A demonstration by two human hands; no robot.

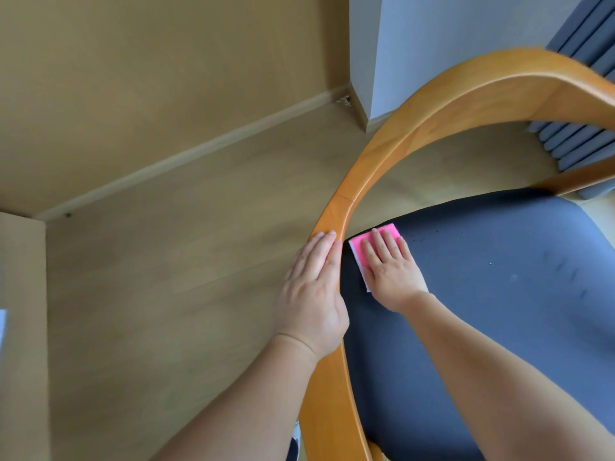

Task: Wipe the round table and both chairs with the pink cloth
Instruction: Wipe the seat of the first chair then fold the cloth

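Right hand (pixel 392 271) is lying flat, fingers straight & together, pressing the folded pink cloth (pixel 361 246) down onto the dark blue-grey fabric seat (pixel 499 294) of the curved honey-coloured wooden armchair (pixel 366 154). Cloth is sitting at the seat's left edge, just beside the inner face of the wooden arm rail, w/ most of it hidden under the palm; only a pink corner & a pale strip are showing. Left hand (pixel 312 294) is resting on top of that rail, fingers straight & lying along the wood, thumb tucked on the inner side; it's steadying the chair, not gripping anything as far as I can tell.

Step in hand, by my reading: the person is wiping the seat of one chair. Faint marks & a few specks are showing further right on the fabric, so the seat doesn't look finished. Round table & second chair aren't in view, so can't say how those stand.

Next move prob. calls for sweeping the cloth rightwards across the seat w/ even palm pressure, keeping it flat so it isn't bunching, then working over the wooden rail & back. Left hand would need shifting off the rail for that bit.
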